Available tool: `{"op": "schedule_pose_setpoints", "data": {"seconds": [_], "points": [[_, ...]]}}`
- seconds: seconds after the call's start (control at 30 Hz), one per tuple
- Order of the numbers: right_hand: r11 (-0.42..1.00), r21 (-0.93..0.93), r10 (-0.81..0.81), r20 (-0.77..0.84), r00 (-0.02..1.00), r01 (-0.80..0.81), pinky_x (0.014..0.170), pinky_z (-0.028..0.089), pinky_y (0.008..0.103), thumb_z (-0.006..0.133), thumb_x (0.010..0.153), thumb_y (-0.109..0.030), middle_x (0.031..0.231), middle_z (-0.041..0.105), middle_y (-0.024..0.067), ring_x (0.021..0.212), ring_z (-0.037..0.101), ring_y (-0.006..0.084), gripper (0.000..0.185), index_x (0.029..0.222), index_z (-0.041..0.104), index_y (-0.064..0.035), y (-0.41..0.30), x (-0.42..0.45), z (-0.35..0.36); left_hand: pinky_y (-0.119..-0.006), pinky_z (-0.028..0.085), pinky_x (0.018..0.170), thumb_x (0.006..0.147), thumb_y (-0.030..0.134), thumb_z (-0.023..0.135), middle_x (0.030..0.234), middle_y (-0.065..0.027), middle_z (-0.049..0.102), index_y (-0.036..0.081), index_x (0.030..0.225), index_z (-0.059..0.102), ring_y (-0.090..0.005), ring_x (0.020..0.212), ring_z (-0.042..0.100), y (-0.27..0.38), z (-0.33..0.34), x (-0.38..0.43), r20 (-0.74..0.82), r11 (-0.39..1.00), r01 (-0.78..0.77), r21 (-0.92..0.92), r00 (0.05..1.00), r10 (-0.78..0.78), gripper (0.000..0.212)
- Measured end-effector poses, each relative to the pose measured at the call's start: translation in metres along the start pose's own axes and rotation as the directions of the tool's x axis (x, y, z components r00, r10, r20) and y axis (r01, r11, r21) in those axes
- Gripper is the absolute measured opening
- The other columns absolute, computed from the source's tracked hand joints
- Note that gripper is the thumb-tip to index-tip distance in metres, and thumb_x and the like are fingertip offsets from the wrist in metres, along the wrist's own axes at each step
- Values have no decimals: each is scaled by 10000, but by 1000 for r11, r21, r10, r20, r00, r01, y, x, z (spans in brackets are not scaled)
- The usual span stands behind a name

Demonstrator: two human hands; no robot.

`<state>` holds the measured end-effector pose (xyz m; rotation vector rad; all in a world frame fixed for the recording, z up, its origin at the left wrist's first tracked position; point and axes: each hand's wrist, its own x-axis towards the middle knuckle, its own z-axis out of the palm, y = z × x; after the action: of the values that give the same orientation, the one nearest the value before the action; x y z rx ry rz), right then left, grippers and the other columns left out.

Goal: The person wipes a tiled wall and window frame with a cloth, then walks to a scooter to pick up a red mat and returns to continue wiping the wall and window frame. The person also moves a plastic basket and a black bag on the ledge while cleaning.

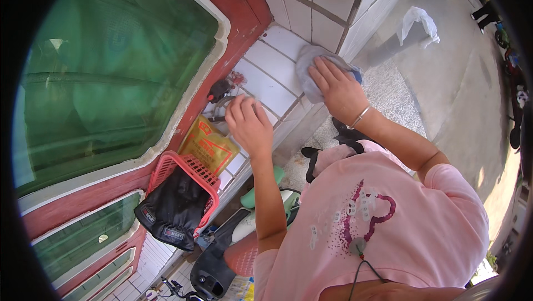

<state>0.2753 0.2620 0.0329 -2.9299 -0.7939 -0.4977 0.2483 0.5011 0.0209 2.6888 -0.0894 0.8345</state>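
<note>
Under the spread fingers of my right hand (339,91), a grey cloth (310,72) with a blue patch lies pressed on the white tiled sill (270,78), near its end by the tiled wall. My left hand (250,124) is on a clear rounded object, perhaps a glass or jar, whose shape is mostly hidden by the fingers; whether it is gripped is unclear. Beside that hand are a small black object with a red tip (218,91) and a clear reddish item (237,78). A gold packet (208,145) with red printing lies just below the left hand.
A red plastic basket (214,195) holding a black padded item (175,205) stands farther along the sill. The red-framed window (125,64) borders the sill. A scooter (216,259) is parked below. A grey pipe (395,45) topped with a white plastic bag stands beyond the wall corner.
</note>
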Motion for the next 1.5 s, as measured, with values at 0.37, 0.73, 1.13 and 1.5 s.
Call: {"op": "schedule_pose_setpoints", "data": {"seconds": [0.37, 0.73, 1.13, 1.5], "points": [[780, 88, 545, 393, 741, -620, 777, 509, 456, 619, 813, -93, 1026, 667, 175, 926, 639, 378, 265, 1063, 571, -20, 64, -98, -91, -455, 426, 938, 885, 131, 606, 1171, -86, 582, 67, 1004, 587, -337, 1137, 506, 3, 1, -1, -1, 999, 5, 54, 1000, -5, 136], [974, 212, 107, -120, 987, -80, 1116, 330, 446, 699, 753, -259, 1407, 446, 209, 1301, 436, 359, 684, 1370, 478, -62, -26, 102, 37, -450, 412, 956, 869, 132, 603, 1169, -57, 598, 65, 996, 587, -309, 1154, 513, 2, 1, -1, -43, 999, 25, 44, 999, -23, 145], [893, 431, -138, -5, 990, 126, 1081, 396, 433, 661, 715, -135, 1424, 477, 169, 1294, 474, 342, 627, 1328, 534, -98, -11, 77, 19, -452, 400, 967, 850, 123, 580, 1099, -73, 606, 51, 972, 581, -301, 1135, 520, 4, -3, -3, -56, 997, 47, 55, 997, -44, 142], [700, 575, -430, -133, 893, 422, 1127, 346, 435, 697, 677, -165, 1404, 500, 170, 1304, 464, 335, 612, 1257, 570, -15, -45, 87, 36, -472, 411, 947, 813, 140, 568, 1066, -112, 574, 34, 916, 542, -335, 1118, 505, 7, -3, -3, -37, 991, 62, 118, 998, -58, 149]]}}
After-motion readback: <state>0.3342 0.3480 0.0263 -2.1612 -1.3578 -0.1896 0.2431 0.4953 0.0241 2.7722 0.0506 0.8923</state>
